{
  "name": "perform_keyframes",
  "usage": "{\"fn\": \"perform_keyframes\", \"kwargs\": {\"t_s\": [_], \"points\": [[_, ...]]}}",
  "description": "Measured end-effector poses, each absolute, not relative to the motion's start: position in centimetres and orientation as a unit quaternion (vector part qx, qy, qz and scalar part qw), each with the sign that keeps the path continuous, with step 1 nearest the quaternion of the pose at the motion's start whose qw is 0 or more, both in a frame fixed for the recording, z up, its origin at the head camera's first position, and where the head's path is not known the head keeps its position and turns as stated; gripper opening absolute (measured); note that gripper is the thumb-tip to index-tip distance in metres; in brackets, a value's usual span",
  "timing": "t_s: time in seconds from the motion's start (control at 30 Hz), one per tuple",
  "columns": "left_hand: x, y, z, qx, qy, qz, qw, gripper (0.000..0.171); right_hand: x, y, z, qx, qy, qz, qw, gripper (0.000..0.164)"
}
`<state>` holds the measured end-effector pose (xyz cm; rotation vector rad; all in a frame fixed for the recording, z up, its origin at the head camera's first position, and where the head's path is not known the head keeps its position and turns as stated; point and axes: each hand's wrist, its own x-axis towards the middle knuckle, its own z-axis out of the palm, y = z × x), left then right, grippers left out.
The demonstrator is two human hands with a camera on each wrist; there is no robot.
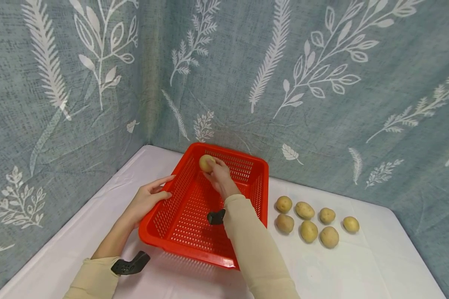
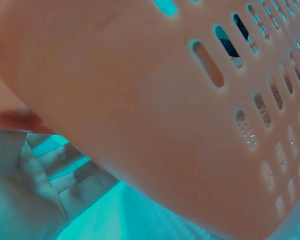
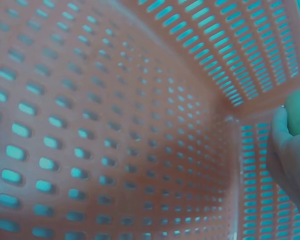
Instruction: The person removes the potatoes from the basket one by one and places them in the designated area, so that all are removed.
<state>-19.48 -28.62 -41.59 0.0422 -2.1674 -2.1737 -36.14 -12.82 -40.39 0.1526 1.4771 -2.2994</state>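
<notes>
A red perforated plastic basket (image 1: 187, 207) stands on the table. My left hand (image 1: 146, 199) holds its left side, with thumb and index finger at the rim. In the left wrist view, the palm and fingers (image 2: 75, 175) show beside the basket wall (image 2: 130, 100), which partly hides them. My right hand (image 1: 220, 174) reaches inside the basket toward its far left corner. Between its thumb and fingers it grips a yellowish potato (image 1: 205, 163). That potato (image 3: 299, 112) appears at the right edge of the right wrist view, with perforated walls behind it.
Several loose potatoes (image 1: 308, 231) lie in two rough rows on the white tablecloth (image 1: 344, 265), right of the basket. Blue-grey curtains (image 1: 239, 74) with white leaf patterns hang close along the table's left and far edges. Black camera mounts (image 1: 131, 263) sit at both wrists.
</notes>
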Motion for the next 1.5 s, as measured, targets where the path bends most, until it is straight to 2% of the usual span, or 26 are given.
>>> {"fn": "perform_keyframes", "kwargs": {"t_s": [0.63, 1.1, 1.5], "points": [[-19.6, -28.5, -41.9, 0.023, -0.706, -0.707, 0.036, 0.054, -36.0, -12.0, -38.3, 0.087, 0.409, -0.890, 0.180, 0.048], [-19.8, -28.7, -41.9, 0.017, -0.704, -0.709, 0.034, 0.054, -36.7, -8.4, -33.7, 0.057, 0.402, -0.896, 0.180, 0.050], [-19.9, -28.6, -41.9, 0.023, -0.710, -0.704, 0.032, 0.055, -37.1, -3.1, -31.3, 0.054, 0.415, -0.889, 0.186, 0.051]]}}
